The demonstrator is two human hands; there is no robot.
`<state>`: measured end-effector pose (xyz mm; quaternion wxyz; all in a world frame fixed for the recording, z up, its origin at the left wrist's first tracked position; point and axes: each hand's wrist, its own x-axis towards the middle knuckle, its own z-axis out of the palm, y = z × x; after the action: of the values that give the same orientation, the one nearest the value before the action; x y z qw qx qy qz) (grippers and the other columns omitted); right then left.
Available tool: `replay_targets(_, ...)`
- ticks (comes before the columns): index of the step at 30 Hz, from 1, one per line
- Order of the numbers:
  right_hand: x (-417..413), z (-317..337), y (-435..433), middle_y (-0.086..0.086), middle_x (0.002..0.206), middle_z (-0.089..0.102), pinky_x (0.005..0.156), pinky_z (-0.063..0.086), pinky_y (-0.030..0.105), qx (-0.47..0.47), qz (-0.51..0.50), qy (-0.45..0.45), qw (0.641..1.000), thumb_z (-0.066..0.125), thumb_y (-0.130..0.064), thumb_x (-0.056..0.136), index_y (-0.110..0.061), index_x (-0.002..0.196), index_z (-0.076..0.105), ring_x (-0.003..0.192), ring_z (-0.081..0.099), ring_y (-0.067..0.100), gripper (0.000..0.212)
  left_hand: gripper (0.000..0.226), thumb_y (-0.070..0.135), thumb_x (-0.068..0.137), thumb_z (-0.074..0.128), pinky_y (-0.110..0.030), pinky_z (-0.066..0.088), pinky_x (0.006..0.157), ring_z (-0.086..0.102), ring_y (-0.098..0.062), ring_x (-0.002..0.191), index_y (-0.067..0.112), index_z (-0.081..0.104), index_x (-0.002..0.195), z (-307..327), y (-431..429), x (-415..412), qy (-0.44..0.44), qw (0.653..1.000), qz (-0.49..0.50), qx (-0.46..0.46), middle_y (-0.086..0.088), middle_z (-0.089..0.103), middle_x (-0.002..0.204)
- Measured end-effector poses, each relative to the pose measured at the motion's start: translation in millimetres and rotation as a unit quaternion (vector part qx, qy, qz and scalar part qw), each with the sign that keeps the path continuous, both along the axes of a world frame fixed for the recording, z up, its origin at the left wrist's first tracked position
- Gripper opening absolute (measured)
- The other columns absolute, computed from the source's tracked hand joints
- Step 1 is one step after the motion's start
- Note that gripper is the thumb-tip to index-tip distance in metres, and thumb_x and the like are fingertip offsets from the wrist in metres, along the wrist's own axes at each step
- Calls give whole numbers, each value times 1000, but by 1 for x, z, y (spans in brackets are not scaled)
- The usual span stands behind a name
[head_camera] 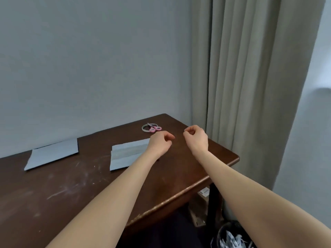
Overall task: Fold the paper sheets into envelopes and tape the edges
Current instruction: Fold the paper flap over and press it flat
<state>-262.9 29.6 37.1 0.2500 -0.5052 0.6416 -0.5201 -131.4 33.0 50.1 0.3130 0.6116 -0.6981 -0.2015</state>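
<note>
I am noting left hand (159,143) and right hand (196,139) hovering mid-frame, fingertips pinched. I cannot tell whether they are holding anything. Folded paper (128,153) is lying under the left wrist. I am judging it light, floppy and easily creased, so I am favouring its edges.

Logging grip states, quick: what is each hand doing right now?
Left hand: fingertips pinched, nothing visible in them; cannot tell.
Right hand: fingertips pinched too, nothing visible; cannot tell.
</note>
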Motion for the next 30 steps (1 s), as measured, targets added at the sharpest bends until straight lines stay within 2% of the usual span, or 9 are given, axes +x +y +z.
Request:
replay_targets(2, 20, -1, -11, -3, 95, 63, 69, 46, 28, -1, 36, 23, 999, 56, -19, 84, -24, 92, 63, 85, 61, 18, 12, 31, 5, 89, 52, -19, 42, 86, 60, -16, 108, 19, 70, 110, 1, -4, 24, -2, 1000, 28, -1, 2, 66, 119)
replay_targets(5, 43, -6, -27, -1, 101, 62, 69, 41, 25, 13, 89, 63, 994, 56, -17, 83, -23, 97, 64, 87, 58, 16, 17, 32, 1, 86, 51, -21, 44, 82, 60, -13, 100, 18, 71, 105, -2, -13, 61, -9, 998, 65, -1, 0, 66, 117)
replay_targets(10, 63, -20, -55, 0, 109, 63, 79, 45, 28, 87, 167, 130, 973, 53, -14, 88, -22, 105, 65, 102, 59, 19, 22, 38, 0, 87, 40, -24, 48, 73, 58, -16, 97, 22, 70, 97, -13, -26, 124, -30, 990, 134, 9, 1, 65, 112)
replay_targets(14, 68, -32, -71, 3, 115, 63, 88, 48, 31, 122, 176, 136, 967, 50, -13, 92, -20, 112, 64, 107, 59, 21, 26, 29, 6, 91, 44, -30, 47, 87, 59, -19, 107, 19, 65, 106, -25, -29, 171, -50, 977, 207, 7, -1, 65, 113)
replay_targets(18, 74, -35, -86, 2, 106, 68, 92, 51, 36, 138, 185, 129, 964, 46, -12, 91, -22, 112, 62, 99, 63, 19, 28, 27, 11, 94, 47, -33, 49, 89, 60, -23, 107, 13, 58, 118, -36, -32, 196, -38, 966, 247, 59, -6, 63, 116)
replay_targets(20, 81, -34, -93, 0, 91, 69, 89, 52, 33, 148, 205, 109, 961, 43, -8, 91, -19, 110, 62, 84, 64, 15, 29, 27, 9, 94, 45, -32, 55, 75, 63, -21, 89, 10, 56, 119, -38, -33, 200, 32, 964, 249, 87, -8, 66, 105)
replay_targets(22, 82, -31, -94, 1, 86, 67, 77, 52, 27, 151, 218, 107, 958, 39, -5, 91, -18, 107, 62, 74, 60, 13, 31, 27, 7, 95, 43, -25, 51, 60, 61, -16, 74, 10, 54, 120, -39, -33, 196, 86, 960, 239, 116, -7, 66, 92)
replay_targets(26, 84, -28, -97, 1, 82, 61, 50, 37, 14, 160, 239, 71, 955, 34, 1, 90, -13, 106, 65, 64, 53, 9, 37, 28, 6, 95, 41, -23, 48, 56, 60, -14, 68, 10, 54, 120, -38, -35, 199, 145, 952, 240, 126, -6, 66, 86)
replay_targets(30, 79, -27, -96, 0, 85, 65, 50, 34, 14, 157, 255, 19, 954, 41, 4, 89, -16, 100, 67, 64, 54, 8, 34, 30, 1, 93, 43, -21, 45, 55, 58, -12, 67, 11, 60, 115, -37, -37, 207, 204, 936, 258, 124, -5, 67, 85)
